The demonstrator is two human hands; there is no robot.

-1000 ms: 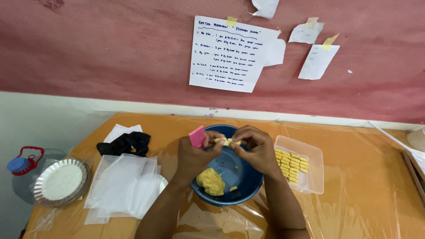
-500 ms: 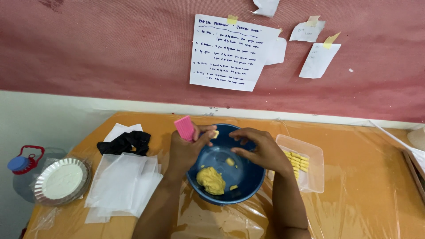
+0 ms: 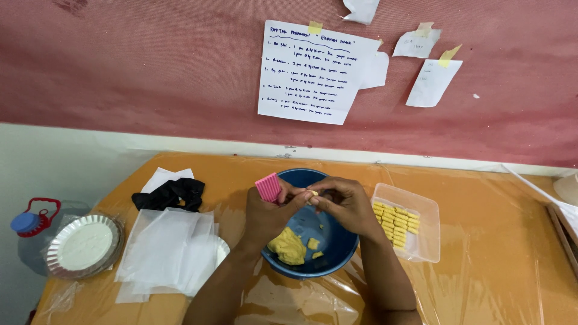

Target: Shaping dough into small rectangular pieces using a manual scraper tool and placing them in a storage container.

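While clenched over the blue bowl (image 3: pixel 337 253): left hand (image 3: pixel 268 213) on pink mould (image 3: pixel 268 187), right hand (image 3: pixel 346 201) on dough bit (image 3: pixel 312 193).

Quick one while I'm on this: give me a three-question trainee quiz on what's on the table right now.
1. True or false: the left hand holds a pink ridged tool.
2. Where does the lump of yellow dough lie? A) foil dish B) blue bowl C) clear tray
3. What fills the clear plastic tray right of the bowl?

Key:
1. True.
2. B, the blue bowl.
3. Rows of small shaped yellow dough pieces.
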